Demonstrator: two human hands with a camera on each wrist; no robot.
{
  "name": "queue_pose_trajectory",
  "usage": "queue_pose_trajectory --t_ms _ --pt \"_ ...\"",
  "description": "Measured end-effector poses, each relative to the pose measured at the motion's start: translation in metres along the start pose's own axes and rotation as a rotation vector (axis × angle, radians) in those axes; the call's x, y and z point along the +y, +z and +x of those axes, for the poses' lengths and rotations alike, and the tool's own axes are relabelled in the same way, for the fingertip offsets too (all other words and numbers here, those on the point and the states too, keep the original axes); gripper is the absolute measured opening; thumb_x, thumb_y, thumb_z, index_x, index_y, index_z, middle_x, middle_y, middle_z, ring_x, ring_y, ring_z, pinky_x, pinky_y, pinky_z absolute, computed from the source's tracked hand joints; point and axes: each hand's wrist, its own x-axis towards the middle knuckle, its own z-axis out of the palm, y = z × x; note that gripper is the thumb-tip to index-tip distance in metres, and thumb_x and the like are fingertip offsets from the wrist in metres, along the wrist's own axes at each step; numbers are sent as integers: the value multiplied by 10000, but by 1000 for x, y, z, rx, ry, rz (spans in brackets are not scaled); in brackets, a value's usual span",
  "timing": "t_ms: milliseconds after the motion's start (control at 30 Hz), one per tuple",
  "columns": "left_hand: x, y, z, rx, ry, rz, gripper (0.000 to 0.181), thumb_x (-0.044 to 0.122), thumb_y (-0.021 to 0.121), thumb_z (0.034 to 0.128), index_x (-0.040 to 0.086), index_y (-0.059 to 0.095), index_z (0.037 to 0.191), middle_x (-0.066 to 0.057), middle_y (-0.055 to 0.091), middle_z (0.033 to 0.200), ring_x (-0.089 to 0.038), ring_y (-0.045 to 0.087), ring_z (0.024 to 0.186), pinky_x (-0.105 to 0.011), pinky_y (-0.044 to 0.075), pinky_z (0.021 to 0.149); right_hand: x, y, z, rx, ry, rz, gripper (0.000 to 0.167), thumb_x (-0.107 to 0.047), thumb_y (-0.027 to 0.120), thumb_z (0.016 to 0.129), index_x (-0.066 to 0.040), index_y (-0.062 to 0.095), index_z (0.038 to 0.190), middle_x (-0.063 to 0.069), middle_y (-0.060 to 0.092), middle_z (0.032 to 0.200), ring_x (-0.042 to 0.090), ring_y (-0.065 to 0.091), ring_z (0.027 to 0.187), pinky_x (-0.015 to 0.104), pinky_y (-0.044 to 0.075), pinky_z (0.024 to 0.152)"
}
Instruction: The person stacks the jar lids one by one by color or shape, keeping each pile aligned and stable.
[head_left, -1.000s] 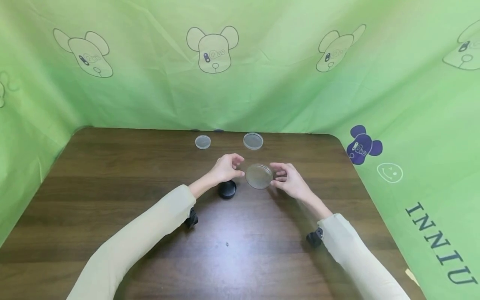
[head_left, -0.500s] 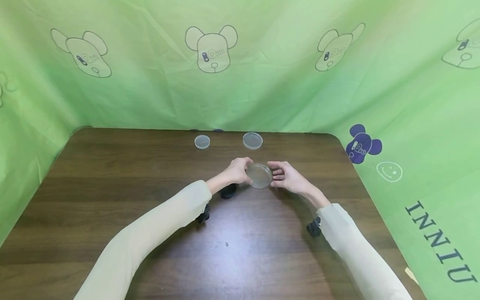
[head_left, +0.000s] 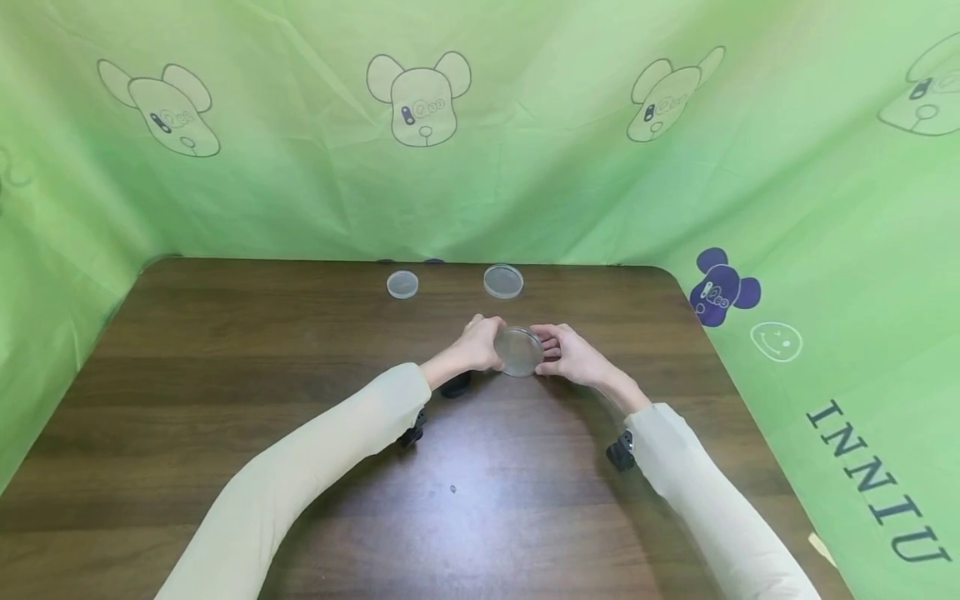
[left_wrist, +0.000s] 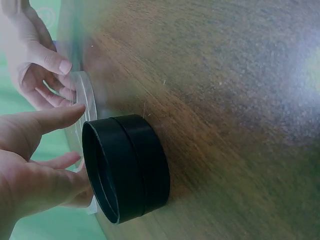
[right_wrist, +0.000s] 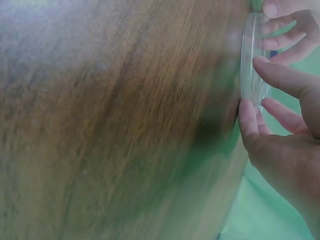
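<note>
A clear round petri dish (head_left: 519,355) sits flat near the middle of the wooden table. My left hand (head_left: 477,343) grips its left edge between thumb and fingers. At the opposite edge, my right hand (head_left: 577,355) holds the dish, thumb on the near side. In the right wrist view the rim of the petri dish (right_wrist: 249,60) shows as a double wall between both hands. Just below my left hand stands a short black hollow cylinder (head_left: 456,386), partly hidden by it in the head view; the left wrist view shows this black cylinder (left_wrist: 127,170) has an open end.
Two more clear round dishes lie toward the back of the table (head_left: 262,333): a smaller dish (head_left: 402,284) on the left and a larger dish (head_left: 503,282) on the right. A green printed curtain (head_left: 315,192) hangs behind the table and along its sides.
My left hand has moved right, from apart from the petri dish onto its left edge, covering part of the black cylinder. The right hand has shifted slightly left against the dish.
</note>
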Motion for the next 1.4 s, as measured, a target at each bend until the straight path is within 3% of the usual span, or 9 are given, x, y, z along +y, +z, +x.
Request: queue_pose_trajectory --t_ms 467,833,1200,1400 --pt "5 1 0 -41 -22 58 756 18 829 706 -6 471 1371 -211 442 1285 -376 429 1167 -500 446 946 5 -2 1 7 -1 -43 632 112 703 793 185 394 1340 334 451 1169 436 545 1046 475 478 932" --pt "5 1 -1 -23 -32 71 742 38 835 709 3 484 1362 -214 444 1279 -376 435 1164 -473 437 965 -2 1 -1 18 13 -92 684 100 732 766 165 392 1356 315 416 1156 405 543 1031 460 480 935" --pt "-1 -3 2 18 27 51 729 29 853 683 -30 518 1328 -159 560 1253 -295 438 1166 -406 396 1006 0 0 3 20 2 -33 678 125 719 773 199 370 1349 347 442 1152 436 544 1002 509 493 888" --pt "-8 -7 2 77 83 35 779 33 867 656 -49 501 1339 -176 591 1172 -279 463 1096 -368 418 962 -2 4 5 74 -1 14 696 151 709 761 160 377 1373 319 368 1192 414 535 1035 374 528 871"
